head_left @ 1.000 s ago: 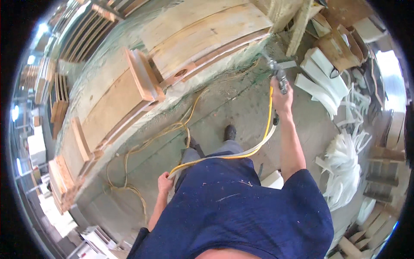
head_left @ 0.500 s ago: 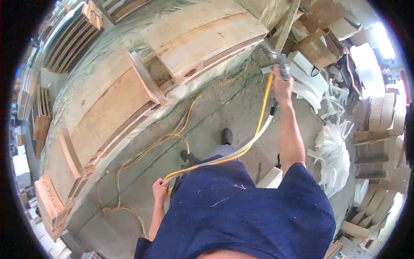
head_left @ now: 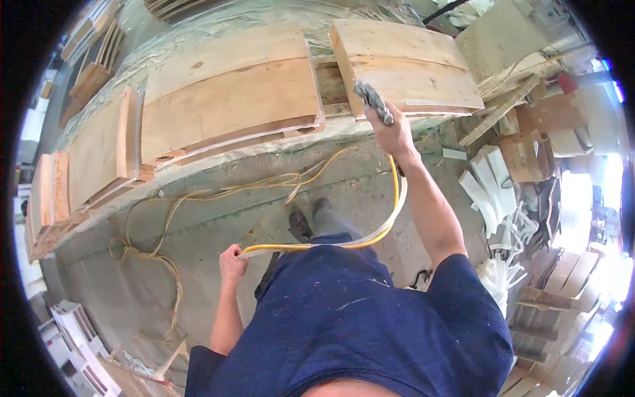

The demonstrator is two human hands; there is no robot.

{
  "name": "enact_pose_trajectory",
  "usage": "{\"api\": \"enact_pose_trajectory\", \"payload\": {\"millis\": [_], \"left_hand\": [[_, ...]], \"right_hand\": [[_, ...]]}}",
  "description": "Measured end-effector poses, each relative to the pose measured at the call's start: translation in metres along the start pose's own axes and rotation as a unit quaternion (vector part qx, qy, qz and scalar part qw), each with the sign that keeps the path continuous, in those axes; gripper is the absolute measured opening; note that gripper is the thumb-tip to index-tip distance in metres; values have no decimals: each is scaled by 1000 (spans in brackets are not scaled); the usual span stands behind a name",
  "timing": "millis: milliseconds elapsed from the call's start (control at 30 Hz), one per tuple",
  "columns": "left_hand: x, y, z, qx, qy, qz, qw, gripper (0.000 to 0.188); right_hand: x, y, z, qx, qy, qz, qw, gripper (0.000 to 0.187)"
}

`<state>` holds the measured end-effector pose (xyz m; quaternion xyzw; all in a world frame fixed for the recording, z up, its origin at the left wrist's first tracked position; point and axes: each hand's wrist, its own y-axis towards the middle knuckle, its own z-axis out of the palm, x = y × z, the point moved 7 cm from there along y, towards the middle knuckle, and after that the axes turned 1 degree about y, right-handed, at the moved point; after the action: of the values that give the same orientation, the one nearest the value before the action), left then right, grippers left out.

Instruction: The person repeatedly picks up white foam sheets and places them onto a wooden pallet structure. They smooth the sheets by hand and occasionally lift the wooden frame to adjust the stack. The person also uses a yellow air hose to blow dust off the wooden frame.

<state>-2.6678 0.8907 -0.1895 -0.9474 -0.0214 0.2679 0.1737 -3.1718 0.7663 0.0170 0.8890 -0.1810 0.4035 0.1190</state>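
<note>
My right hand is closed round a metal spray gun, held out over the near left corner of a curved plywood box. A yellow and whitish hose pair hangs below that hand and bows across my waist. At its other end my left hand grips the hoses, fingers wrapped round them. Left of the spray gun stands another curved plywood box, a narrow gap between the two. From this view I cannot tell whether the gun touches the wood.
More plywood boxes continue leftward along the film-covered bench. Yellowish hoses lie in loops on the floor. White curved strips and cardboard are piled at the right, near a slanting wooden board.
The view has turned to the right. My right hand has carried the spray gun from the far end of the right-hand box to its left end. My left hand still grips the hoses.
</note>
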Motion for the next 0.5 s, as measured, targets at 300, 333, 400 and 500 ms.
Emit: {"api": "enact_pose_trajectory", "payload": {"millis": [300, 333, 400, 500], "left_hand": [[-9, -12, -16, -42, 15, -1, 999, 36], [-10, -9, -17, -38, 2, -6, 999, 36], [-16, -2, -17, -38, -5, -6, 999, 36], [-31, 9, -27, -46, 2, -10, 999, 35]], "right_hand": [[23, 70, 27, -24, -43, -21, 999, 37], [18, 66, 29, -9, -46, -13, 999, 39], [6, 50, 25, 18, -54, 5, 998, 42], [-34, 6, 37, 83, -64, 15, 994, 35]]}}
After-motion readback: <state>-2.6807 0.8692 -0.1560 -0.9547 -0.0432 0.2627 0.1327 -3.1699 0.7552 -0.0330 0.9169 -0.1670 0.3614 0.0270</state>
